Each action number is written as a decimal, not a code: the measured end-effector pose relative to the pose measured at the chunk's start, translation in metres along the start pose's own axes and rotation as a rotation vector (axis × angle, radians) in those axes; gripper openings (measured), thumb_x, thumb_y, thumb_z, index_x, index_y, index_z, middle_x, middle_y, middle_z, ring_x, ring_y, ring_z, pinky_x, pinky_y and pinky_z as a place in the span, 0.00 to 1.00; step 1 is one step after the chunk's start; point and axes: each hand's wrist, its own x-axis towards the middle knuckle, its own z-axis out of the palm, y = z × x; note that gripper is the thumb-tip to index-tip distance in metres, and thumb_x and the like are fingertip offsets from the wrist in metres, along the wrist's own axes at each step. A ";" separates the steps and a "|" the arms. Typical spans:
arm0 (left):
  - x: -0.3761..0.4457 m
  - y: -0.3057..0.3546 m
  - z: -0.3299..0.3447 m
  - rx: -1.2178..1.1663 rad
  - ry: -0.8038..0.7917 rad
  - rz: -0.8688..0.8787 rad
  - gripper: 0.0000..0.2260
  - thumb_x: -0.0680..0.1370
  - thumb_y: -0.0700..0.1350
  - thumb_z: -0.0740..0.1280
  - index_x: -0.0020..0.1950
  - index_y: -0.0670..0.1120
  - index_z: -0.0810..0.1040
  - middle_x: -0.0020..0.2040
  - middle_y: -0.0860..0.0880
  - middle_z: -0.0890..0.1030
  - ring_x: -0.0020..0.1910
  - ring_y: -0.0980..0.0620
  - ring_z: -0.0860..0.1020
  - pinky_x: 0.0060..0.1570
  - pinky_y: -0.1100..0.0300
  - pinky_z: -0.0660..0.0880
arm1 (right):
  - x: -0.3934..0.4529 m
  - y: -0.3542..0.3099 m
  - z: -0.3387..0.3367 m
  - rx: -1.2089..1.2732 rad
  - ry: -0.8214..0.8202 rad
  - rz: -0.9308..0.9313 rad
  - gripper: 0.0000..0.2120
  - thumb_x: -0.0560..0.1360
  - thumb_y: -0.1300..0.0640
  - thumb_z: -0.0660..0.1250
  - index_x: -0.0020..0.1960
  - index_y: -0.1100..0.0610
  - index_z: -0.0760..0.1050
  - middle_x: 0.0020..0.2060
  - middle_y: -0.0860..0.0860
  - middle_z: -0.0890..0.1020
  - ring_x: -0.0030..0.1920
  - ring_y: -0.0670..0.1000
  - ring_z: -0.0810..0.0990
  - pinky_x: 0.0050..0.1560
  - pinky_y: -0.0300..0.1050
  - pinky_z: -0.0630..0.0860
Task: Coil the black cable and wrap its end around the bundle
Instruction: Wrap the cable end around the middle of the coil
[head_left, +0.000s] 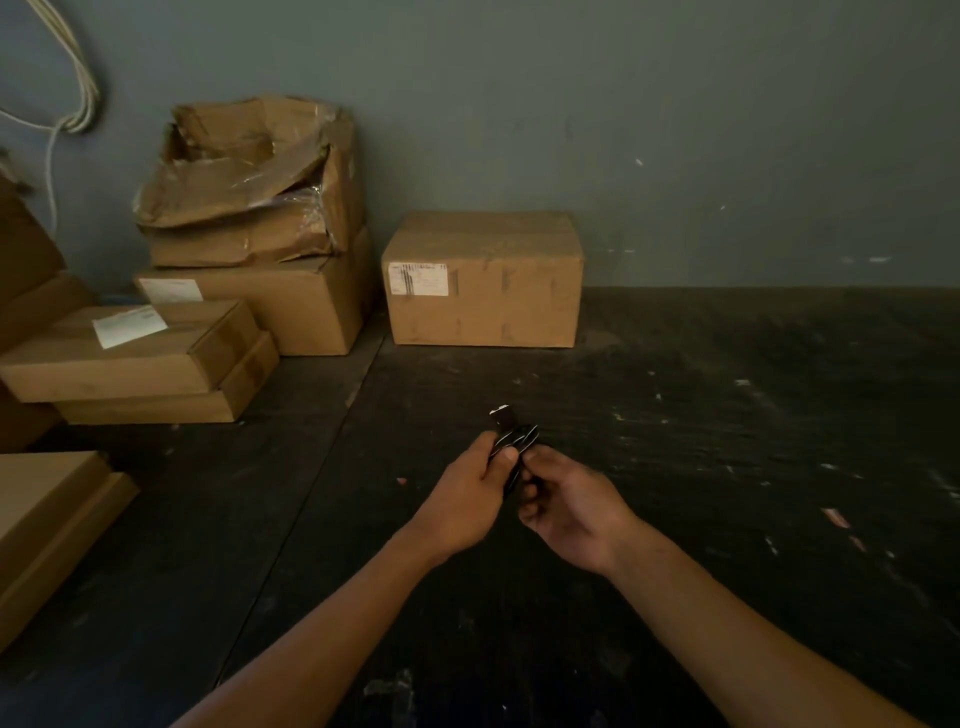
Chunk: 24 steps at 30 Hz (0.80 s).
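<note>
The black cable (516, 440) is a small tight bundle held up over the dark floor, in the middle of the view. Its connector end sticks up above the bundle with a pale tip. My left hand (470, 496) grips the bundle from the left, thumb and fingers closed on it. My right hand (571, 512) holds it from the right and below, fingers curled around the lower loops. Most of the bundle is hidden between the two hands.
A sealed cardboard box (485, 280) stands against the grey wall ahead. A stack with a torn box (249, 176) on top sits to its left, flat boxes (130, 358) lie nearer, another carton (47, 525) at the left edge. White cords (78, 88) hang on the wall.
</note>
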 end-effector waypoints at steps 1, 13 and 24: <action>-0.001 0.000 0.000 -0.047 0.015 0.010 0.08 0.84 0.46 0.56 0.56 0.52 0.75 0.45 0.51 0.80 0.42 0.59 0.78 0.42 0.63 0.75 | 0.001 0.000 0.000 -0.020 0.002 -0.001 0.08 0.77 0.58 0.66 0.50 0.55 0.84 0.38 0.51 0.82 0.36 0.47 0.75 0.38 0.42 0.72; -0.001 -0.009 0.000 -0.299 0.125 -0.081 0.13 0.83 0.43 0.60 0.60 0.55 0.81 0.48 0.53 0.83 0.45 0.60 0.79 0.46 0.63 0.72 | -0.002 0.005 0.011 -0.548 0.237 -0.419 0.08 0.76 0.62 0.68 0.52 0.53 0.75 0.42 0.52 0.84 0.35 0.44 0.82 0.37 0.38 0.77; -0.001 -0.009 -0.002 -0.196 0.104 -0.051 0.14 0.82 0.44 0.61 0.58 0.61 0.81 0.55 0.56 0.83 0.52 0.60 0.80 0.47 0.64 0.73 | 0.004 0.003 0.000 -0.985 0.197 -0.747 0.10 0.75 0.62 0.69 0.53 0.50 0.79 0.46 0.43 0.82 0.45 0.37 0.80 0.44 0.28 0.76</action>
